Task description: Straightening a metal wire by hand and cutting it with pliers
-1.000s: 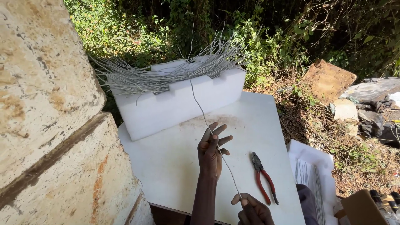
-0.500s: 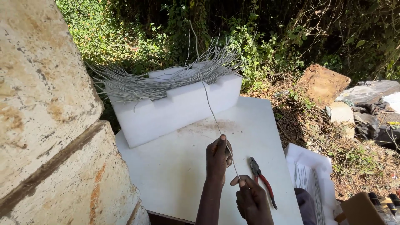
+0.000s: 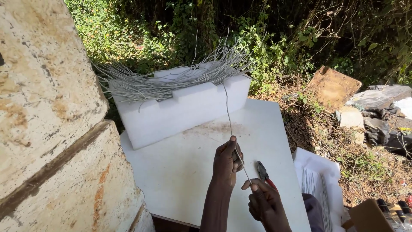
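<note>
- My left hand (image 3: 227, 161), low in the middle of the frame, is closed around a single thin grey wire (image 3: 229, 116), fingers curled over it and thumb up.
- My right hand (image 3: 264, 202), just below and to the right, pinches the same wire's lower end between thumb and forefinger.
- From my left fist the wire runs up the frame to the bundle of grey wires (image 3: 171, 81) lying across the top of a white foam block (image 3: 184, 109) in the upper middle.
- Both hands hover over a white board (image 3: 180, 172) that fills the centre of the frame.
- Red-handled pliers (image 3: 264, 172) lie on the board, just right of my hands.
- A rough stone wall (image 3: 47, 107) takes up the left side.
- Green bushes (image 3: 266, 38) run along the top; rubble (image 3: 369, 107) sits at the right edge.
</note>
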